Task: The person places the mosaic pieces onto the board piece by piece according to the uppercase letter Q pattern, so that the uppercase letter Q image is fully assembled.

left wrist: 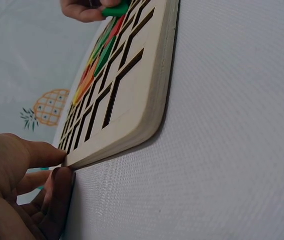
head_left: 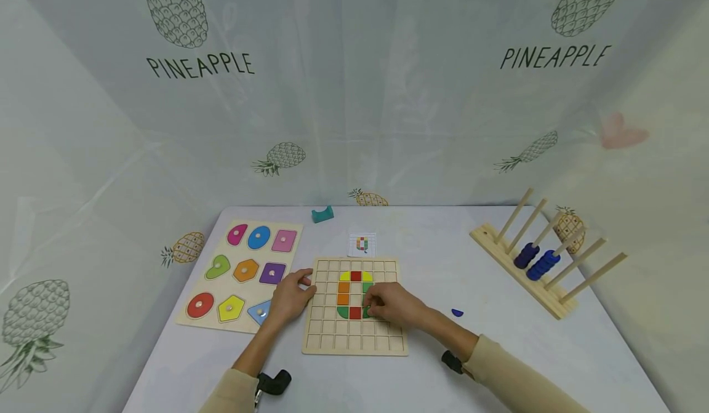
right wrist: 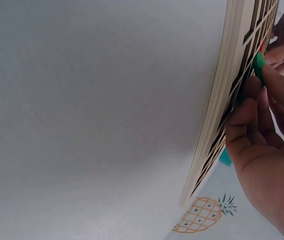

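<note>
A square wooden grid board (head_left: 328,343) lies flat on the table, with red, yellow, orange and green pieces set in a ring in its cells. At its left edge is my left hand (head_left: 292,297). In the left wrist view, the thumb and curled fingers of that hand hold the board's edge. My right hand (head_left: 396,304) is over the ring's lower right side and pinches a small green piece (left wrist: 115,10) between thumb and fingertips. The same green piece (right wrist: 259,64) shows in the right wrist view, close to the grid; its full outline is hidden.
Behind the board lies a small card (head_left: 362,253) with a coloured letter-like pattern. A knobbed shape puzzle (head_left: 195,281) sits left. A wooden peg rack (head_left: 554,305) with blue beads (head_left: 543,265) stands right. A blue half-round piece (head_left: 457,312) and a teal block (head_left: 322,215) lie loose.
</note>
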